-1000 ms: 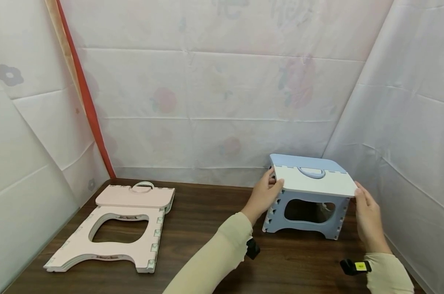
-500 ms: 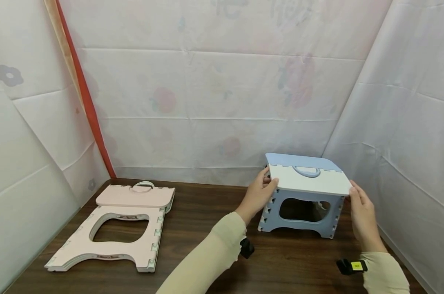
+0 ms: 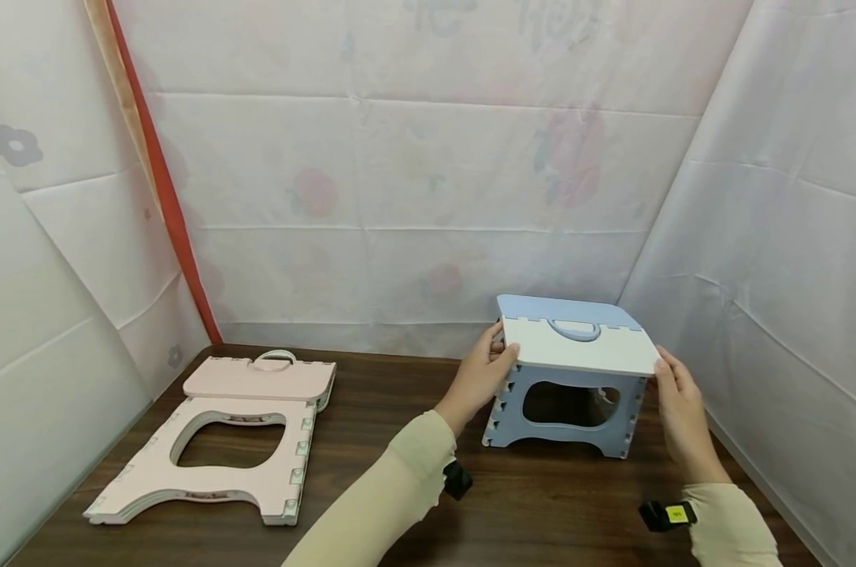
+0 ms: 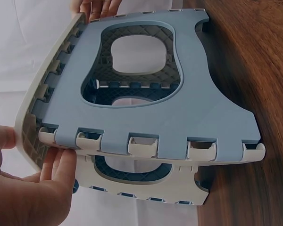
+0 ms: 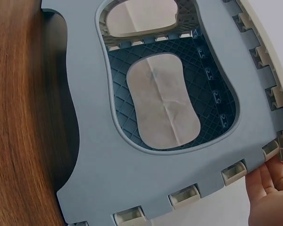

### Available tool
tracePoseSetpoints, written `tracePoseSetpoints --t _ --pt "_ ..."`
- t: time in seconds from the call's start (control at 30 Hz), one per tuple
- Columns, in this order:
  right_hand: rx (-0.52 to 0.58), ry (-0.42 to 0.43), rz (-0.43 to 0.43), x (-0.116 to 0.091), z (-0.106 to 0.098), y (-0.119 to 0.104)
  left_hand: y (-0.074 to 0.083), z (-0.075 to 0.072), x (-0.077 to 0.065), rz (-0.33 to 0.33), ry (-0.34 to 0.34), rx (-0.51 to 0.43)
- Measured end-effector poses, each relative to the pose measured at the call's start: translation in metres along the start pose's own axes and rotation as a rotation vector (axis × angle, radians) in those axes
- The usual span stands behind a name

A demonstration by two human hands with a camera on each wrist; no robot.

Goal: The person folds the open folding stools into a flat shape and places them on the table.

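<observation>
Pinches an upright, unfolded blue-and-white stool by opposite ends of its white top, with fingers of left hand and right hand, well to the right of the folded pink stool.

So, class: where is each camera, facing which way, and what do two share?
Head: on the head, facing forward and down at the blue stool; left hand, right hand and sleeves show.
Left wrist: on that wrist, facing the stool's blue panel; left hand and right-hand fingers show.
Right wrist: on that wrist, facing the blue panel; right hand shows.
Both wrist views share panel and table.
</observation>
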State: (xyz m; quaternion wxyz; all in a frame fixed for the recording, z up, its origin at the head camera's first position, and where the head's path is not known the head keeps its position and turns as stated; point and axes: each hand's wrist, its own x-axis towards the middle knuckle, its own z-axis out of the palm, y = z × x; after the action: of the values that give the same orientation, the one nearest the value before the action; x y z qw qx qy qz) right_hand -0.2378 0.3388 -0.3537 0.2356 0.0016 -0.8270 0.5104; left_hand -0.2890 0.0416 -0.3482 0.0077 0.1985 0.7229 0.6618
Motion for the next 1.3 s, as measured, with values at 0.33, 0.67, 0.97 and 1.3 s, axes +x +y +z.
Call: tracePoseSetpoints --t 0.33,0.67,0.97,1.3 --pt "-0.012 -0.011 -0.001 -0.001 0.008 -0.004 -0.001 -0.01 -0.006 0.005 0.014 0.009" --pt "-0.008 -0.034 0.015 -0.004 0.016 -0.009 -0.002 -0.02 -0.012 0.008 0.016 0.005" --pt "0.032 -0.061 0.009 -0.006 0.023 -0.012 -0.002 -0.027 -0.015 0.006 0.031 0.016" --pt "0.013 -0.053 -0.009 -0.008 0.029 -0.017 -0.002 -0.035 -0.018 0.023 0.033 0.022"
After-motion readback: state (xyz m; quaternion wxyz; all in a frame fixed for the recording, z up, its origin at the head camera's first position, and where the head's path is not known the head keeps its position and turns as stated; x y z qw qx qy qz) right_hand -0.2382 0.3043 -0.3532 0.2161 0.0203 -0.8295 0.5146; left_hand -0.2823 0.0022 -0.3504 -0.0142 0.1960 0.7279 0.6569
